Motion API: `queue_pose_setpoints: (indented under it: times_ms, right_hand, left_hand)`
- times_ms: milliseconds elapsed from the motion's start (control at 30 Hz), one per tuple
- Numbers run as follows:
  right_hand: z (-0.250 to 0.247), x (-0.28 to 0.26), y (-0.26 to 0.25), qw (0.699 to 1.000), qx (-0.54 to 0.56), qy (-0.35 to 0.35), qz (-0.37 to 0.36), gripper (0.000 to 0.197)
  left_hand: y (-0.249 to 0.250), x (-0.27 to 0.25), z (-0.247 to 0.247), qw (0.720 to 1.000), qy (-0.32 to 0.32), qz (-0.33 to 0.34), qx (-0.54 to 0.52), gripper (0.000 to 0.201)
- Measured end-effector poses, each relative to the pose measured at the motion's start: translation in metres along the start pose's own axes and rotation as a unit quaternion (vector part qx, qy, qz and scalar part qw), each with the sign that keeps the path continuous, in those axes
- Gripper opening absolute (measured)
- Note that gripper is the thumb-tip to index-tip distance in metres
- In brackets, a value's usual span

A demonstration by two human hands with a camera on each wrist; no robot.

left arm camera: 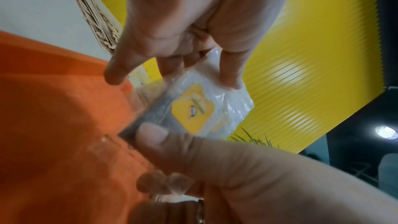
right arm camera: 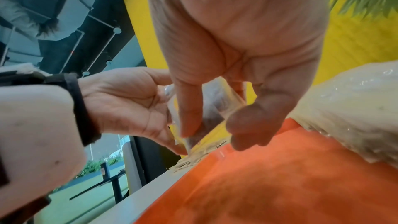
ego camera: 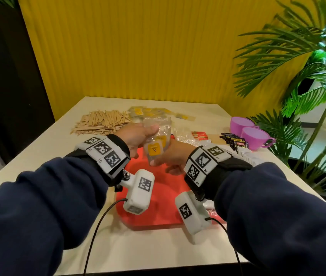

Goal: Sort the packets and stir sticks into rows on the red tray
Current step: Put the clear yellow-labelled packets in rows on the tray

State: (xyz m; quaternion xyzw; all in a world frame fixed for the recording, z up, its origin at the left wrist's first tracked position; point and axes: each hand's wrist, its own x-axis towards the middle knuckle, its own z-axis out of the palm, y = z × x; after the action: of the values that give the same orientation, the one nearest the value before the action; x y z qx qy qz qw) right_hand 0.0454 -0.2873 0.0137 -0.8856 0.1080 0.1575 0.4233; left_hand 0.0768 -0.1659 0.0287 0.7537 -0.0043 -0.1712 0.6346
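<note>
Grip: left hand (ego camera: 136,137) holds a small stack of clear yellow-label packets (ego camera: 156,146) from above; right hand (ego camera: 173,156) pinches the front packet's lower corner.
Where: the stack hangs above the red tray (ego camera: 158,204), which lies below both hands; stir sticks (ego camera: 100,122) are heaped beyond the left hand.
Risk: slick film could let several packets slide out together, scattering crookedly instead of forming a row.

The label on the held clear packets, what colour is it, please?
Yellow, on the clear packets; the left wrist view shows it best.
</note>
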Motion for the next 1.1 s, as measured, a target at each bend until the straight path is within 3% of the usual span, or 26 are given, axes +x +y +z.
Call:
queue_pose_setpoints:
  times_ms: [67, 100, 267, 333, 433, 467, 533, 633, 733, 967, 1033, 1100]
  right_hand:
    - [-0.003, 0.006, -0.001, 0.997, 0.078, 0.003, 0.011, 0.047]
    - [-0.004, 0.008, -0.003, 0.994, 0.105, 0.001, 0.016, 0.054]
    - [-0.003, 0.026, -0.008, 0.976, 0.217, 0.018, -0.015, 0.063]
    - [-0.005, 0.034, -0.010, 0.966, 0.256, 0.028, -0.018, 0.056]
    - [-0.012, 0.043, -0.014, 0.970, 0.241, 0.015, 0.015, 0.015]
    - [-0.015, 0.047, -0.014, 0.973, 0.229, 0.000, 0.025, 0.010]
    - [-0.022, 0.054, -0.013, 0.976, 0.214, -0.022, 0.046, 0.020]
    - [-0.027, 0.064, -0.010, 0.974, 0.214, -0.045, 0.060, 0.016]
    - [-0.030, 0.072, -0.008, 0.969, 0.230, -0.069, 0.055, 0.020]
    - [-0.043, 0.077, -0.009, 0.991, 0.128, -0.036, 0.001, 0.015]
    - [-0.054, 0.067, -0.019, 0.999, 0.016, -0.029, 0.013, 0.014]
    - [-0.066, 0.063, -0.025, 0.974, -0.218, 0.006, -0.060, 0.030]
  left_hand:
    - [0.005, 0.003, 0.000, 1.000, -0.007, -0.014, -0.008, 0.053]
    - [0.008, 0.005, 0.001, 0.999, -0.014, -0.024, -0.025, 0.054]
    - [0.011, 0.023, 0.009, 0.992, -0.052, -0.059, -0.097, 0.032]
    - [0.012, 0.031, 0.012, 0.988, -0.042, -0.079, -0.128, 0.027]
    - [0.011, 0.042, 0.015, 0.984, -0.032, -0.096, -0.143, 0.036]
    - [0.010, 0.045, 0.016, 0.984, -0.036, -0.098, -0.145, 0.038]
    - [0.009, 0.049, 0.018, 0.986, -0.043, -0.098, -0.128, 0.035]
    - [0.003, 0.056, 0.023, 0.988, -0.052, -0.107, -0.099, 0.018]
    - [0.000, 0.068, 0.024, 0.988, -0.049, -0.104, -0.104, 0.026]
    - [-0.002, 0.086, 0.024, 0.975, -0.079, -0.127, -0.162, 0.019]
    - [-0.006, 0.091, 0.024, 0.973, -0.079, -0.136, -0.169, 0.014]
    - [-0.009, 0.096, 0.023, 0.972, -0.076, -0.146, -0.166, 0.009]
